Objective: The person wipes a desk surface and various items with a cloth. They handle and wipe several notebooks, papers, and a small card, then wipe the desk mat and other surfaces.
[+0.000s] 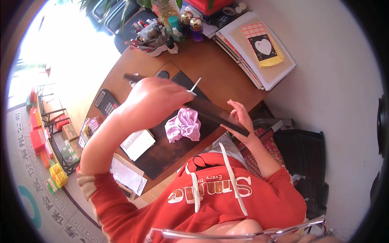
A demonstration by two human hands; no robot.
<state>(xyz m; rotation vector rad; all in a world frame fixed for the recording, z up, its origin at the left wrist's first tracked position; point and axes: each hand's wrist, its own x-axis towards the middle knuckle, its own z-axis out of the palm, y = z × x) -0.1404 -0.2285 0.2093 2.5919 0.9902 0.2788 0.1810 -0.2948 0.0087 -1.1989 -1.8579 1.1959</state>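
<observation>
My left hand (159, 98) is closed around a long, thin dark object (217, 115), seen nearly edge-on above the desk and slightly blurred. Its kind is unclear. The object's lower right end crosses in front of the palm of my right hand (241, 121), whose fingers extend beyond it; whether that hand grips it cannot be told. Below the object, a crumpled pink cloth (183, 125) lies on a dark desk mat (158, 165). A thin white stick-like piece (196, 84) shows beside my left fingertips.
On the wooden desk (212, 73) are a calculator (106, 101), a pen organizer (155, 42), small bottles (177, 35), a paper stack (225, 48) and a white booklet (138, 144). Papers (129, 173) lie at the left near edge. A black chair (304, 152) is at right.
</observation>
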